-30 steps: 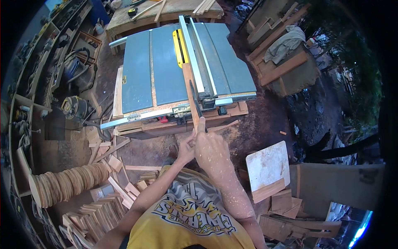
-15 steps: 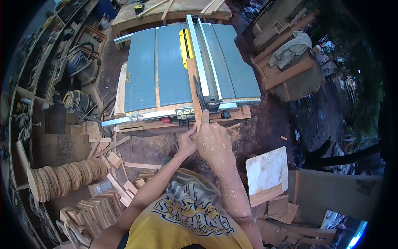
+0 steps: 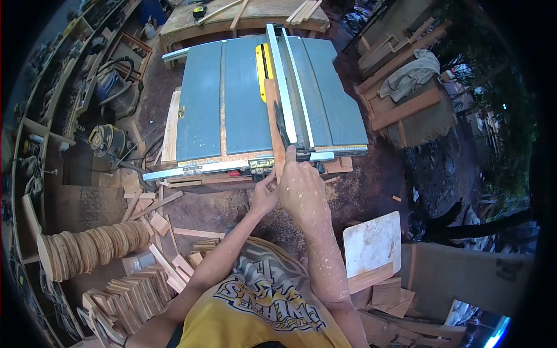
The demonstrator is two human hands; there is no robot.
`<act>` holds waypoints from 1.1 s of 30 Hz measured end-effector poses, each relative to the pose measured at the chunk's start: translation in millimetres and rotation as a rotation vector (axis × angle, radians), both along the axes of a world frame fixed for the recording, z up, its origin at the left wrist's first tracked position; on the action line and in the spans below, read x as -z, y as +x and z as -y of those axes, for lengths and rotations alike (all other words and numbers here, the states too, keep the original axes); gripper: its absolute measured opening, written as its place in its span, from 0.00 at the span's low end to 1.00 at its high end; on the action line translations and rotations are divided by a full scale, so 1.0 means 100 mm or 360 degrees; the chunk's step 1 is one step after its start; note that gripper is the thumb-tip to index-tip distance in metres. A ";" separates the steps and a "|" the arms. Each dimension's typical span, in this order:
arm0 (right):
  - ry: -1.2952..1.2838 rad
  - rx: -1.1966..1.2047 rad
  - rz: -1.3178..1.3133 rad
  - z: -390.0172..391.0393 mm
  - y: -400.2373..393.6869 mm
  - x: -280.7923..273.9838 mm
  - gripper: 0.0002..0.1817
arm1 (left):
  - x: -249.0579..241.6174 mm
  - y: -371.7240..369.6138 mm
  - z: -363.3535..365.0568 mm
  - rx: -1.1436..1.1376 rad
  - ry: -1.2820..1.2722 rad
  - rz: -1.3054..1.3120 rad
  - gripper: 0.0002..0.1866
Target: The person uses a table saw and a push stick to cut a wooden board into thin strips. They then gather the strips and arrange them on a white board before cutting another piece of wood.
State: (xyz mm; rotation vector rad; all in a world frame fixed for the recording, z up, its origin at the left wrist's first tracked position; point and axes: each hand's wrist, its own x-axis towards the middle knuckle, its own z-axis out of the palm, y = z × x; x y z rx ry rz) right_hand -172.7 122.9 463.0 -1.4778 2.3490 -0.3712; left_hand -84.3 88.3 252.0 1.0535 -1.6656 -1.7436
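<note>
A narrow wooden strip (image 3: 274, 124) lies along the fence (image 3: 282, 87) of the blue-grey table saw (image 3: 246, 87), its far end at the yellow blade insert (image 3: 264, 69). My left hand (image 3: 266, 194) pinches the strip's near end from the left. Sawdust speckles my right hand (image 3: 301, 188), which is closed at the strip's near end, around a dark push stick (image 3: 281, 123) that lies against the strip. The index finger points forward along the stick. Part of the stick's grip is hidden by the hand.
Behind the saw stands a wooden bench (image 3: 249, 23) with a tape measure and strips. Round wooden discs (image 3: 93, 246) and stacked cut pieces (image 3: 130, 296) lie at lower left. A shop vacuum (image 3: 109, 141) is at left, a whitish board (image 3: 373, 243) at right.
The view has shifted slightly, so the saw appears a little to the right. Both hands keep their hold at the strip's near end, with little visible movement along the fence.
</note>
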 end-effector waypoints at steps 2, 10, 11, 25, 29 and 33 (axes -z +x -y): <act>-0.0008 -0.0018 0.0006 0.04 -0.02 0.01 0.29 | -0.01 -0.02 0.02 -0.0007 -0.0011 0.0029 0.35; 0.0044 0.0015 -0.0023 0.24 -0.03 0.01 0.28 | 0.17 -0.02 0.14 0.0045 -0.0445 0.0315 0.40; 0.0061 0.0012 -0.0030 0.26 -0.04 0.01 0.28 | 0.20 -0.03 0.15 -0.0020 -0.0491 0.0271 0.40; -0.0115 0.0022 0.0006 0.58 -0.23 0.12 0.21 | 0.04 -0.15 0.42 -0.0078 -0.1149 0.0678 0.33; -0.0176 0.0046 0.0093 0.23 -0.23 0.06 0.28 | 0.08 -0.21 0.60 -0.0015 -0.1212 0.0754 0.33; 0.0190 -0.0015 0.0043 -0.40 -0.04 -0.06 0.37 | 0.05 -0.26 0.77 0.0027 -0.1250 0.0790 0.34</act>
